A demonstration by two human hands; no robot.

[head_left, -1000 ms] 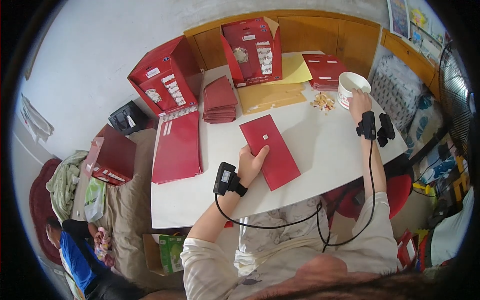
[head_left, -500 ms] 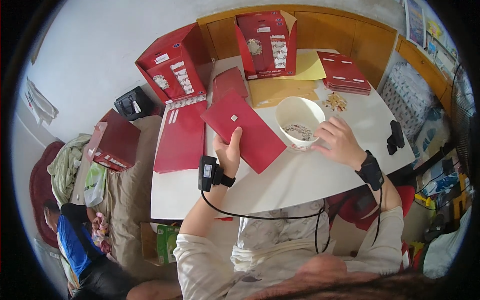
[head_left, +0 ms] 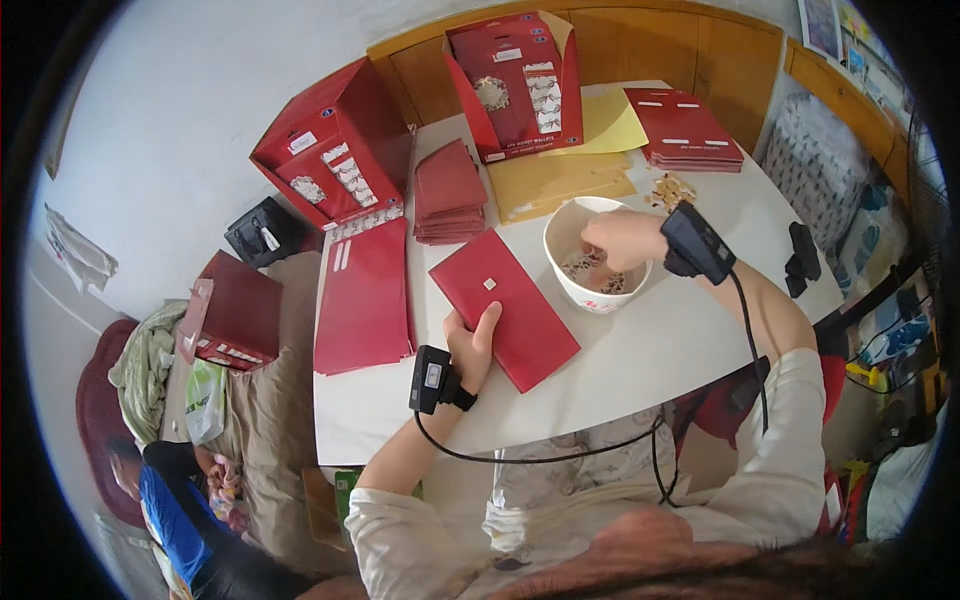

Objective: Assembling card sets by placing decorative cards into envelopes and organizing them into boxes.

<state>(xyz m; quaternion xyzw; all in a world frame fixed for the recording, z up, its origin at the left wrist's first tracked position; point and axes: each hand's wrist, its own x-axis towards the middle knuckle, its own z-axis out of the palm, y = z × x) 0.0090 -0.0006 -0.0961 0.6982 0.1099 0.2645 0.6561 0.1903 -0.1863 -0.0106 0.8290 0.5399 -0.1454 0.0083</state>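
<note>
My left hand (head_left: 470, 345) grips a red card wallet (head_left: 530, 325) by its left edge, thumb on top and fingers underneath. A small whitish square (head_left: 489, 284) lies on the wallet's face, just beyond the thumb. To the right stands a white tub (head_left: 592, 299) with small, mixed pieces (head_left: 576, 266) at its bottom. My right hand (head_left: 622, 240) reaches down into the tub, fingers bent together among the pieces. Whatever those fingertips hold is too small and hidden to make out.
Large red sheets (head_left: 365, 300) lie left of the wallet, a stack of folded red pieces (head_left: 450, 195) behind it. Two red display boxes (head_left: 335, 150) stand at the back. Further right are red wallets (head_left: 685, 130) and a small pale pile (head_left: 672, 188). Another person (head_left: 180, 510) sits lower left.
My right hand has gone from the tub's right rim down into it. My left hand has brought the wallet nearer to me and off the folded red stack.
</note>
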